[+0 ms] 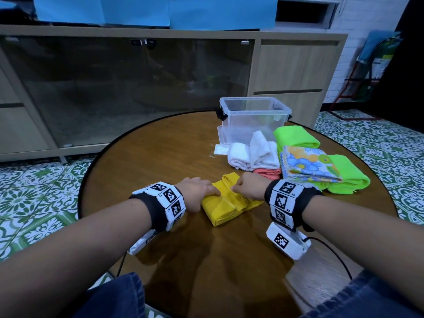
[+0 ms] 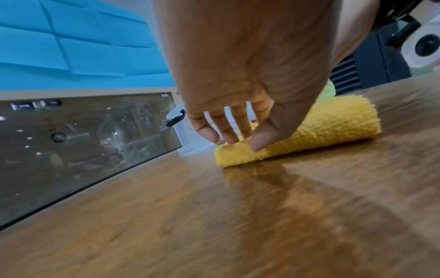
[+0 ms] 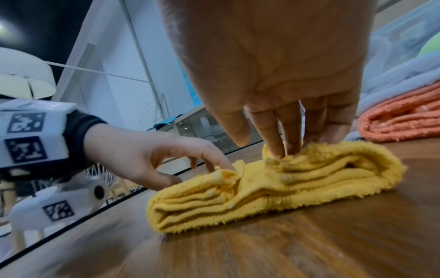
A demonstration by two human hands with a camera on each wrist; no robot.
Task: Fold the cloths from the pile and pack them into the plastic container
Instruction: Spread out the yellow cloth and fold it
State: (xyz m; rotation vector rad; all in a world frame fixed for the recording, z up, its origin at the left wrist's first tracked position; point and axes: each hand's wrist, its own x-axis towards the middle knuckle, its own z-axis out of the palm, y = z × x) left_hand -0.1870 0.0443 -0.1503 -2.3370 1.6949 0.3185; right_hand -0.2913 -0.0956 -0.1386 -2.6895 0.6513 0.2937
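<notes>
A yellow cloth [image 1: 229, 204] lies folded into a thick strip on the round wooden table [image 1: 160, 157]. My left hand [image 1: 207, 199] presses its left end with straight fingers, the thumb against the near edge [image 2: 240, 143]. My right hand [image 1: 235, 188] presses fingertips down onto the top layers [image 3: 266, 148], with the thumb lifted off. The clear plastic container [image 1: 252, 125] stands open at the table's far side, seemingly with no cloth in it. The pile sits right of it: white towels [image 1: 252, 152], a coral cloth [image 1: 268, 173], a floral cloth [image 1: 307, 164] and bright green cloths [image 1: 348, 177].
The container's lid [image 1: 220, 136] lies under or against its left side, with small white papers [image 1: 219, 150] beside it. A long cabinet with glass doors [image 1: 128, 88] stands behind the table. A cable [image 1: 332, 253] trails from my right wrist camera.
</notes>
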